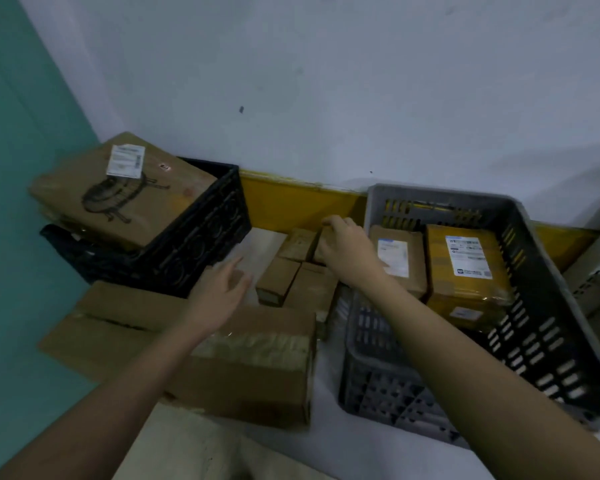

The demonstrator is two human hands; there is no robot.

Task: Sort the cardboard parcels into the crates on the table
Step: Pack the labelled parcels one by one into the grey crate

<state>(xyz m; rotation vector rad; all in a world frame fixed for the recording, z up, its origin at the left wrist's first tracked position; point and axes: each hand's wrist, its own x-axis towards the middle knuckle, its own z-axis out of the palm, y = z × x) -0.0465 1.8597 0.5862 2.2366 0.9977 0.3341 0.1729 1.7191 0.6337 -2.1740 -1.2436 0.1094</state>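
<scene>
Small parcels (293,268) lying clustered on the table between black crate (201,237) and grey crate (534,271). Right hand (347,244) curling fingers over the far parcel (323,244), gripping it; left hand (222,292) hovering open above big box (257,368). Two labelled parcels (465,268) sitting inside grey crate.

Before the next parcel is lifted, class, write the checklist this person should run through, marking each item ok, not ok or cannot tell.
1. Right hand curled over a small cardboard parcel: ok.
2. Grip firm enough to lift: cannot tell.
3. Left hand open, free to help: ok.
4. Grey crate has room beside the yellow parcel: ok.
5. Black crate has room: not ok, a large box covers it.
</scene>
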